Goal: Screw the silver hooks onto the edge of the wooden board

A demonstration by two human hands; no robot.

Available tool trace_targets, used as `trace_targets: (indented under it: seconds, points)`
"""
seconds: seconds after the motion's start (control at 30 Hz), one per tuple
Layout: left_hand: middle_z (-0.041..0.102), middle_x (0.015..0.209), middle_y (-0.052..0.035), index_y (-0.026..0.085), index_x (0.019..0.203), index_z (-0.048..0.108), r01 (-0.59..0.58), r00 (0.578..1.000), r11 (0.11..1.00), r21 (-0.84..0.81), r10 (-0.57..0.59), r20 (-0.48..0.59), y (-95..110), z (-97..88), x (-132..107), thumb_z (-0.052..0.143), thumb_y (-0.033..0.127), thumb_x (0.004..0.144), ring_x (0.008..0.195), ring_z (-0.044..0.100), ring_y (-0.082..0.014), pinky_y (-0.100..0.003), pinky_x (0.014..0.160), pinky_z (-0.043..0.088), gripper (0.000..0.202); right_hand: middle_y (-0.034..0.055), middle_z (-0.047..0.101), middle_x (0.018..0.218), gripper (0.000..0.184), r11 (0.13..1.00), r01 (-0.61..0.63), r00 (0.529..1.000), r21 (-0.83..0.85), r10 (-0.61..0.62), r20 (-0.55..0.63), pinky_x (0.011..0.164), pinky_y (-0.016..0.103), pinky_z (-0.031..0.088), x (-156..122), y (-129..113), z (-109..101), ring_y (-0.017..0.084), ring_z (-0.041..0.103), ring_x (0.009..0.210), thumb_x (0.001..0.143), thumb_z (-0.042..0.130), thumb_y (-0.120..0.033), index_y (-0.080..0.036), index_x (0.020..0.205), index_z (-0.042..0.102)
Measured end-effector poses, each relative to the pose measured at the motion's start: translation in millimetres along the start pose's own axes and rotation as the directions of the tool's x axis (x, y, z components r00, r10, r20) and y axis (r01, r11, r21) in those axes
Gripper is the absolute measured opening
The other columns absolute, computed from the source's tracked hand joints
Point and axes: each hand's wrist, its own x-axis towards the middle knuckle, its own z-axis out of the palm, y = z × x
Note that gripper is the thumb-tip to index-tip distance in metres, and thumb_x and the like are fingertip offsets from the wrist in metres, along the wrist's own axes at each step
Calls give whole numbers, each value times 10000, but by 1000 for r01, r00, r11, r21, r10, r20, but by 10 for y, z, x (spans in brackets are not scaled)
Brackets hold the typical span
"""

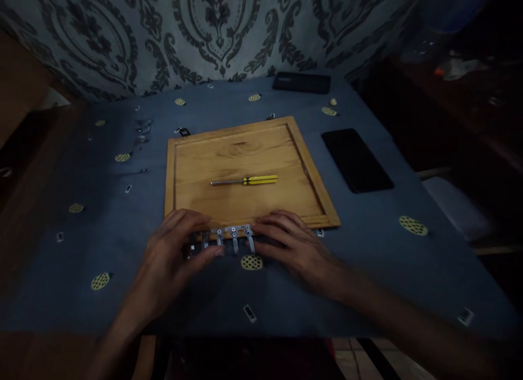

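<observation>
A metal hook rail with several hooks hanging toward me lies along the near edge of a framed wooden board. My left hand grips the rail's left end, fingers over the board's edge and thumb beneath by the hooks. At the right end, the fingers of my right hand close on the rail from above and the side. Both ends of the rail are partly hidden by my fingers. A screwdriver with a yellow and black handle rests on the middle of the board, its tip pointing left.
A black phone lies right of the board, and a dark phone case is at the back by a patterned curtain. Small metal pieces lie at the left on the blue patterned tablecloth. A small black hanger shows behind the board.
</observation>
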Motion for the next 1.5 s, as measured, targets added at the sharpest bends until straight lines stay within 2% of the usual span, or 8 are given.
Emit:
trace_targets:
  seconds: [0.17,0.37,0.57,0.73,0.9,1.13,1.33,1.5]
  points:
    - [732,1040,-52,226,1041,704,154,974,987,-40,-158,-163,-273,-93,-102,665,389,904,972,688,-223,-347,870,540,216,75,717,1247,346,1000,14,1000,-6,-14,-27,1042,474,472,-48,49,58,236,587,1193,1064,376,-261,-239,1157,708]
    - [756,1009,-66,193,1031,732,336,905,940,56,-306,-297,-1099,-359,-12,558,353,914,903,701,-212,-287,746,537,264,59,744,1231,314,989,130,987,-73,-136,-82,974,445,535,-194,272,313,246,637,1174,1039,455,-373,-307,1186,724]
    - [756,919,-47,183,958,729,387,866,912,136,-309,-394,-1916,-669,286,592,164,877,834,690,-188,-311,786,543,160,58,775,1139,390,991,68,983,-115,-87,-161,986,473,545,-339,427,522,259,670,1152,1045,393,-462,-355,1109,762]
    - [701,1057,-61,146,1089,666,384,876,907,174,-298,-379,-2320,-833,697,627,328,979,934,684,-190,-396,856,577,217,62,789,1111,323,990,45,987,-133,-65,-149,926,463,579,-329,442,490,267,698,1110,1029,462,-411,-356,1055,779]
    - [664,1190,-87,159,1186,639,378,891,893,245,-280,-357,-2465,-889,1048,626,356,983,1036,666,-218,-435,902,575,284,68,794,1091,337,997,-19,993,-69,11,-114,935,470,589,-219,306,351,274,716,1090,1033,450,-404,-372,1134,771]
    - [674,1159,-79,161,1122,662,402,895,847,346,-286,-342,-2472,-898,1193,622,350,984,1050,659,-219,-442,927,558,238,63,783,1139,328,989,-147,988,-29,146,-41,962,442,609,-145,226,228,262,739,1066,1019,472,-413,-395,1123,783]
    - [667,1194,-85,167,1133,663,415,899,809,416,-294,-325,-2431,-881,1183,615,356,986,1105,642,-233,-466,969,535,245,74,780,1159,321,995,5,1000,-103,-3,20,883,402,640,-144,278,181,268,728,1103,972,550,-310,-365,1223,742]
    - [662,1212,-87,170,1145,661,417,900,792,446,-291,-325,-2369,-875,1151,621,344,984,1107,643,-232,-460,962,544,240,87,762,1200,311,994,15,1000,-112,-14,13,873,441,632,-129,225,149,279,702,1144,980,522,-295,-344,1177,758]
